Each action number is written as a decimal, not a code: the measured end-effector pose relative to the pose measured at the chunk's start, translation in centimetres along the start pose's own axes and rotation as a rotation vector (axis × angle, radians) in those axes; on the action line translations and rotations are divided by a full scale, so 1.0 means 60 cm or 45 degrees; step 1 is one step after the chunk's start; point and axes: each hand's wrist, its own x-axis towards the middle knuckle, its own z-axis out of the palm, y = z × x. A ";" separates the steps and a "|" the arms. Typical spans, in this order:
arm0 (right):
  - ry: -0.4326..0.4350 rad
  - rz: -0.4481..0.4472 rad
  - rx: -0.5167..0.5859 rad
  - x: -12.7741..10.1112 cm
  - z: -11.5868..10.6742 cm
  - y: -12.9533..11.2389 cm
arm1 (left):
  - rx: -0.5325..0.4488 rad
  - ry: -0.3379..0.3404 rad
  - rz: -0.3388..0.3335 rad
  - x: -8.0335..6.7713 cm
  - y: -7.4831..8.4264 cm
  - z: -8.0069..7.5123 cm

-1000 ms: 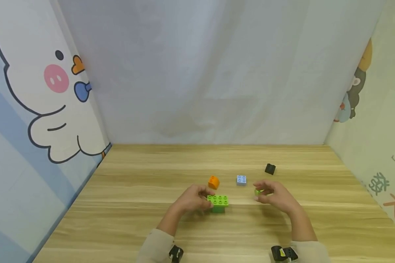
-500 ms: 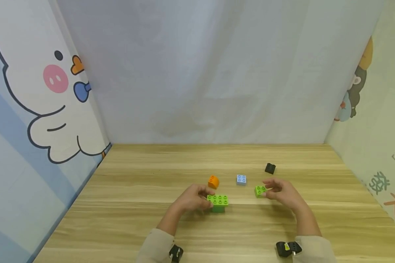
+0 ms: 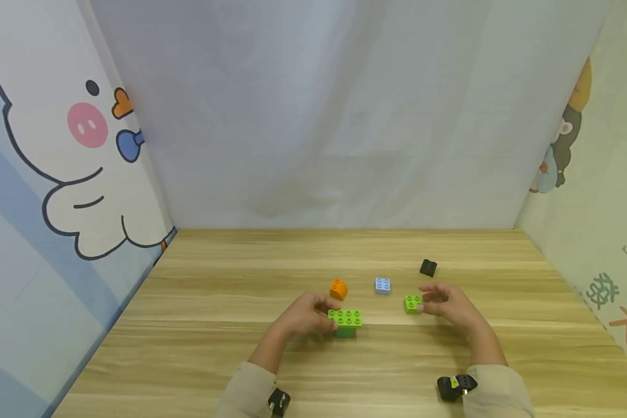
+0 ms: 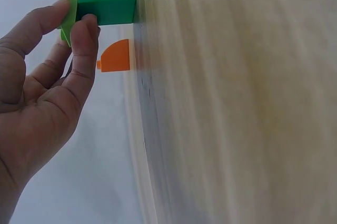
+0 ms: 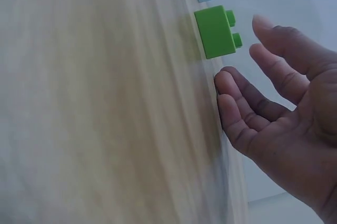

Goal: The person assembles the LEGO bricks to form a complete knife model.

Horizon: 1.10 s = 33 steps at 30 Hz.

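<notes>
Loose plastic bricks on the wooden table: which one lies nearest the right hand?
The small light-green square brick, just off the right hand; the blue, orange and black bricks lie farther away.

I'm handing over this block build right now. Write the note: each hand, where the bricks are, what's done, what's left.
Left hand: pinches the stacked green bricks, a light green plate-like brick on a darker green one, standing on the table.
Right hand: open, holding nothing, fingers just beside the small light green brick, which sits on the table; the right wrist view shows a gap between them.
Loose behind them: orange brick, light blue brick, black brick.
Done: two green bricks joined.
Left, probably: pick up the small green brick and add it to the stack, then the other three.
</notes>
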 end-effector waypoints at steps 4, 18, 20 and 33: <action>-0.020 -0.001 0.038 0.006 0.000 0.006 | 0.004 0.001 -0.013 0.013 -0.023 -0.001; -0.079 -0.038 -0.044 0.021 0.004 0.019 | 0.032 -0.016 -0.010 0.018 -0.033 -0.005; -0.086 -0.038 -0.064 0.019 0.005 0.018 | 0.031 -0.023 -0.006 0.017 -0.035 -0.003; -0.046 -0.047 -0.074 0.014 -0.005 0.008 | 0.016 -0.012 -0.029 0.025 -0.036 -0.004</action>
